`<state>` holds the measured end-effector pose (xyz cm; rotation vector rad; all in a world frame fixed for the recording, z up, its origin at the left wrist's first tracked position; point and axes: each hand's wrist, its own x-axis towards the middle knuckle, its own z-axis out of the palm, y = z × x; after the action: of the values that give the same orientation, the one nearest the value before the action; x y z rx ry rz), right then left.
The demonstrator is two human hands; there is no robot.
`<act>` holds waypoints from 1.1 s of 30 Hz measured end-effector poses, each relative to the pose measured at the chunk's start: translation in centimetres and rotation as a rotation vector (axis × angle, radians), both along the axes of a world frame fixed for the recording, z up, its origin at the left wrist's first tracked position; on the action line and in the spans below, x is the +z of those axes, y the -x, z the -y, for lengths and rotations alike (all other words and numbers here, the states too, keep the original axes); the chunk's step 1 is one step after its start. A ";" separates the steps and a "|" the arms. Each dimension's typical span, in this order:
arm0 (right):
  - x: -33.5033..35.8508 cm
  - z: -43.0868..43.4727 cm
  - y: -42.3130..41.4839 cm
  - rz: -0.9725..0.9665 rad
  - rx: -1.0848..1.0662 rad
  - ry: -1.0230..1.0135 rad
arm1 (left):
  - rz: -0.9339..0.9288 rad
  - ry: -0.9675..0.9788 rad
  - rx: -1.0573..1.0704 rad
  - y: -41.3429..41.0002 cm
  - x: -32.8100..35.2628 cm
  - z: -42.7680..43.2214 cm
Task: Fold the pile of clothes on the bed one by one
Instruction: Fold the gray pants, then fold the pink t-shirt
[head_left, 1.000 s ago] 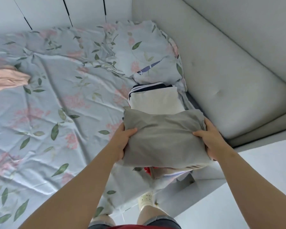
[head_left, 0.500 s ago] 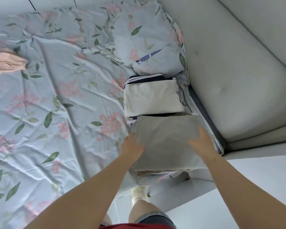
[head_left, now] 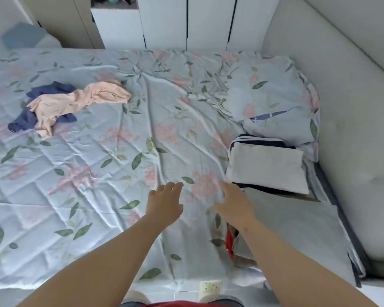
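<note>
A folded grey garment (head_left: 297,227) lies on top of a stack at the bed's near right corner, with a red piece (head_left: 230,242) showing underneath. Behind it sits a second stack topped by a folded cream garment (head_left: 268,167) over a navy-and-white striped one (head_left: 257,139). Far left on the bed lie an unfolded peach garment (head_left: 80,101) and a crumpled navy garment (head_left: 26,120). My left hand (head_left: 164,201) hovers open over the floral sheet, holding nothing. My right hand (head_left: 232,203) is open too, just left of the grey garment's edge.
The bed has a pale blue floral sheet (head_left: 98,173) and a matching pillow (head_left: 273,103) at the right. A padded grey headboard (head_left: 353,129) runs along the right side. White wardrobe doors (head_left: 186,21) stand behind the bed. A socked foot (head_left: 210,288) shows at the bed's near edge.
Both hands let go of the folded grey garment, left on the near stack, and moved left over the sheet. The view swung up and left, revealing the peach and navy garments.
</note>
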<state>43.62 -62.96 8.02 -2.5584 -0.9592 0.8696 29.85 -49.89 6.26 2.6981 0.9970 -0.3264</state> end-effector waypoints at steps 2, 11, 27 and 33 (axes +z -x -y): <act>0.0 -3.3 2.9 0.029 0.068 -0.001 | -0.004 -0.026 0.029 3.1 0.3 -2.8; -0.7 -16.1 20.2 0.065 0.253 0.105 | -0.006 -0.055 0.093 19.8 1.8 -14.4; -0.1 -24.6 29.0 0.068 0.406 0.117 | 0.038 -0.011 0.304 31.7 1.7 -21.1; -0.3 -28.9 30.2 0.074 0.397 0.136 | 0.055 0.022 0.302 33.3 1.2 -26.3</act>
<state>13.39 -34.04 7.74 -2.5685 -1.5144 0.9739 -3.50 -23.59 7.49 2.4718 1.3507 -0.2016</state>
